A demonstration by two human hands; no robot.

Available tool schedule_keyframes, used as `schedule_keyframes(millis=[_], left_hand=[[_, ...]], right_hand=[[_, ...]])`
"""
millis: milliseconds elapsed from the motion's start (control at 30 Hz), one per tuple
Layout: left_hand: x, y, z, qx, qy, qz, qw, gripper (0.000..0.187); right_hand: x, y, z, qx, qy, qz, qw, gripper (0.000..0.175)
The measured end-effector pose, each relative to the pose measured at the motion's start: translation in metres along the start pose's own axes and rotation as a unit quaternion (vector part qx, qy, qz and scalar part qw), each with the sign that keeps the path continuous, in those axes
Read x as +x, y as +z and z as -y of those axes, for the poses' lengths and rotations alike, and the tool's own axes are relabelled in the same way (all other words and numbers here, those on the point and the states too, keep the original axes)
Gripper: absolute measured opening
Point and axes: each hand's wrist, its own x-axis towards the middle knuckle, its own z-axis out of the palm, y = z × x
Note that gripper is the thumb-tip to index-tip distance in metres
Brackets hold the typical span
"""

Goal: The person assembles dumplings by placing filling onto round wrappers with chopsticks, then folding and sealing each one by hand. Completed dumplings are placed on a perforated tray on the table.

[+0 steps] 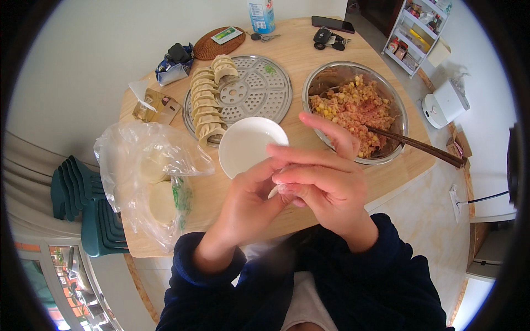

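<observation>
My left hand point(250, 207) and my right hand point(333, 182) meet in front of my chest, both pinching a dumpling point(273, 191). Only a pale edge of its dough shows; fingers cover the rest. Just beyond them is a white bowl point(244, 145) holding a clear or whitish liquid. A perforated metal steamer plate point(258, 91) carries a row of pleated dumplings point(205, 105) along its left side. To the right, a steel bowl point(307, 97) contains minced filling point(356, 111) with yellow bits. Dark chopsticks point(422, 145) lean out of it. Round dumpling wrappers point(161, 202) lie in a clear plastic bag point(120, 165).
Along the wooden table's point(298, 45) far side are a woven mat point(203, 43), a blue bottle point(261, 18), car keys point(329, 39) and a phone point(332, 25). Stacked green chairs point(101, 225) stand at the left. A shelf cart point(416, 35) and a white bin point(445, 103) are on the right.
</observation>
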Motion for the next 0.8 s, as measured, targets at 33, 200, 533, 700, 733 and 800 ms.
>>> schedule_keyframes(millis=[33,200,533,700,733,800], left_hand=[[0.000,0.000,0.000,-0.013,0.006,-0.005,1.000,0.043],[0.001,0.003,0.001,-0.064,0.003,-0.007,0.998,0.048],[0.002,-0.002,0.007,-0.117,-0.003,-0.032,0.993,0.052],[0.001,-0.003,0.012,-0.095,-0.011,-0.029,0.995,0.051],[0.001,-0.003,0.013,-0.093,-0.011,-0.030,0.995,0.051],[0.001,-0.002,0.014,-0.112,-0.015,-0.037,0.993,0.051]], right_hand=[[0.001,0.000,0.002,0.012,0.015,-0.006,1.000,0.022],[0.003,-0.003,0.001,-0.008,0.001,-0.004,1.000,0.022],[0.002,0.000,0.009,-0.007,0.068,-0.005,0.998,0.020],[0.000,-0.001,0.000,-0.038,-0.012,0.008,0.999,0.022],[0.000,0.000,-0.001,-0.049,-0.036,0.000,0.998,0.023],[0.001,0.003,-0.002,-0.036,-0.033,-0.002,0.999,0.025]])
